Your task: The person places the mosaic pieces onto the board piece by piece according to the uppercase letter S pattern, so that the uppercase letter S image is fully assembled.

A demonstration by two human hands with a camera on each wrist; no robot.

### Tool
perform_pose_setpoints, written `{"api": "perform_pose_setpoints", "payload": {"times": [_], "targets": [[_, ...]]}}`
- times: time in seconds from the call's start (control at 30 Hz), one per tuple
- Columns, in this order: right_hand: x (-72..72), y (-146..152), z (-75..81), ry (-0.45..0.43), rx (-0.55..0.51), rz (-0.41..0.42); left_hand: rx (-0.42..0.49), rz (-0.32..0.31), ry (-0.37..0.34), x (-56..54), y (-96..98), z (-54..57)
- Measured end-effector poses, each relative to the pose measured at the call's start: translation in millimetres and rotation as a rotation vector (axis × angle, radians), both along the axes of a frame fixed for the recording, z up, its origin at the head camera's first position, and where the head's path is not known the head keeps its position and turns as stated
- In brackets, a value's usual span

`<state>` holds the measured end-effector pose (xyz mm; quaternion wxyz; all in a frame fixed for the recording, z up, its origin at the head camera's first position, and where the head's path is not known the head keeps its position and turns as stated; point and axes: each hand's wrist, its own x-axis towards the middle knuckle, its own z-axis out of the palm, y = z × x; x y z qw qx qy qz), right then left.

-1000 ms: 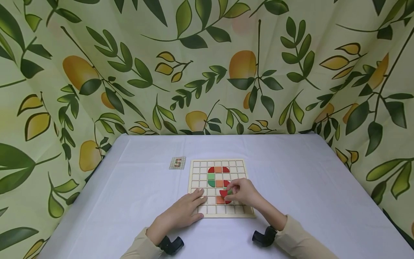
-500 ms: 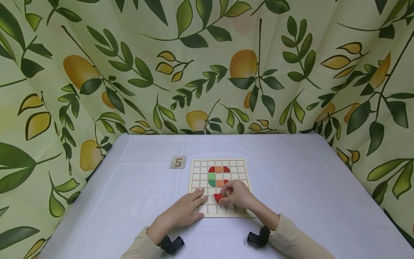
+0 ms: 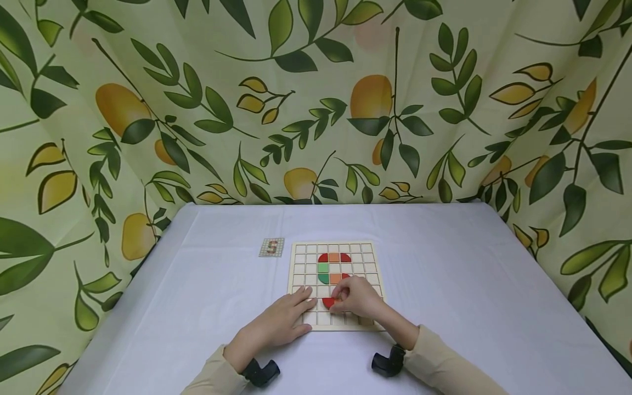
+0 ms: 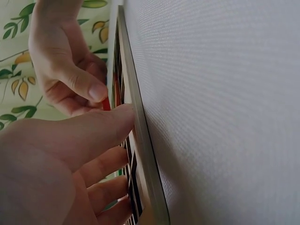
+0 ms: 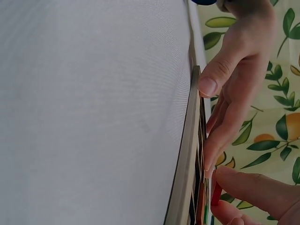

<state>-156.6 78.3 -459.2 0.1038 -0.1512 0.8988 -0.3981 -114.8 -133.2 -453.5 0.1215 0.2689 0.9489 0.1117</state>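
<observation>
A wooden grid board [image 3: 366, 269] lies on the table, with red, orange and green tiles set in some cells. Between thumb and fingers, my right hand [image 3: 362, 299] pinches a red quarter-round tile [image 3: 328, 302] over the board's lower middle. In the right wrist view this red tile [image 5: 216, 194] stands tilted on edge close to the board surface. My left hand [image 3: 278, 322] rests flat on the board's left side, fingers spread, its thumb at the near edge. The right hand covers some lower cells and whatever tiles are in them.
A small pattern card [image 3: 271, 247] printed with an S-like figure lies left of the board's far corner. White cloth [image 3: 459, 263] covers the table. A leaf-and-fruit patterned curtain [image 3: 316, 109] hangs behind and at both sides. Black wrist mounts [image 3: 388, 362] sit below both hands.
My right hand has moved left and slightly down across the board with the red tile. Green showing between its fingers earlier is now out of sight. The left hand has stayed put.
</observation>
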Motion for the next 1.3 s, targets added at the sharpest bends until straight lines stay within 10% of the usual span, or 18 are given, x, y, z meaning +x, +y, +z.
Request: {"api": "perform_pose_setpoints", "payload": {"times": [1.3], "targets": [[0.5, -10.7, 1.0, 0.000, 0.085, -0.045, 0.025, -0.001, 0.010, -0.6, 0.0, -0.7]]}}
